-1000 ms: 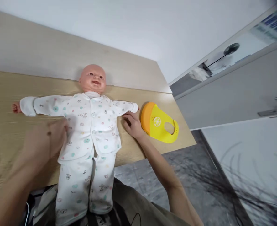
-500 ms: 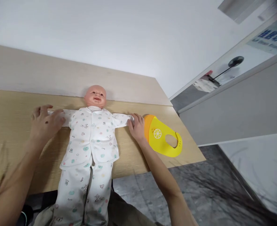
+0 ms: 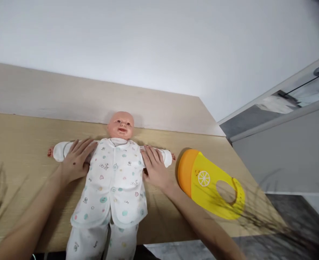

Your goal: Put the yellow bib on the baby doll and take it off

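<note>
A baby doll in white printed pajamas lies on its back with both arms spread. My left hand rests over the sleeve at the picture's left, near the shoulder, its fingers laid out flat. On the opposite sleeve lies my right hand, fingers extended beside the doll's chest; its thumb is partly tucked below. Both of the doll's small hands stick out past the cuffs. To the right of my right forearm is a yellow bib with an orange pocket and a white citrus print.
The wooden tabletop backs onto a pale raised board against a white wall. Its right edge ends beyond the bib, with grey floor below. A grey panel stands at the right. Dark blurred strands cross the lower corners.
Both my hands have moved inward along the sleeves, from near the cuffs toward the shoulders, uncovering the doll's hands. The view has shifted, so the doll and bib appear lower and further right.
</note>
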`<state>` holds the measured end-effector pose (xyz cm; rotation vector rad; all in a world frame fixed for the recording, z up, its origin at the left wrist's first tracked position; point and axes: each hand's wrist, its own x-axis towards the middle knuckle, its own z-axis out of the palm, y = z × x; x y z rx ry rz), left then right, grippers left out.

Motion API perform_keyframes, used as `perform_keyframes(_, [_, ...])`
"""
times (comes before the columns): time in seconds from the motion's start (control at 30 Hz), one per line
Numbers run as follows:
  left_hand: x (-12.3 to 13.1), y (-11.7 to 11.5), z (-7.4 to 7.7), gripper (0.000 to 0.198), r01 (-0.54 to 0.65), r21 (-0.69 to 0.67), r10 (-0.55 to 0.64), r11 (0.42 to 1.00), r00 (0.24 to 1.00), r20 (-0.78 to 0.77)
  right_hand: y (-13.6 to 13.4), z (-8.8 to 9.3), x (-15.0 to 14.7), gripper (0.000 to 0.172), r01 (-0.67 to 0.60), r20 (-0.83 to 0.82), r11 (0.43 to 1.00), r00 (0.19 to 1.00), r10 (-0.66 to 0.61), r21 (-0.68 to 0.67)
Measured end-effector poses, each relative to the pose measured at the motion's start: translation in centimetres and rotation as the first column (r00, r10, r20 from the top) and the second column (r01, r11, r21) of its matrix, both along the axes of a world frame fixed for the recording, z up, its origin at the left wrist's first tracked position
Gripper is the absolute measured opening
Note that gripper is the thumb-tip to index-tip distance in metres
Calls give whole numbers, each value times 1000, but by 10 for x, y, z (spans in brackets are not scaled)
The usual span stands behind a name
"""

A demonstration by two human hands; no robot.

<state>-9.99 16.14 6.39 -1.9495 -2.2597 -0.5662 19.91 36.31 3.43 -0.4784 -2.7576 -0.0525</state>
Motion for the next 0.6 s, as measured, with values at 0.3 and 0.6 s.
perform_keyframes(0.3, [-5,27,1,44,-261,-122,211,958,923,-321,29,0,-49,50,169,37,981,985,-166,-96])
perform_keyframes(0.6, [-51,63,0,38,-247,-83,219,965,940,-260,63,13,-96,49,339,42,934,941,-336,-117])
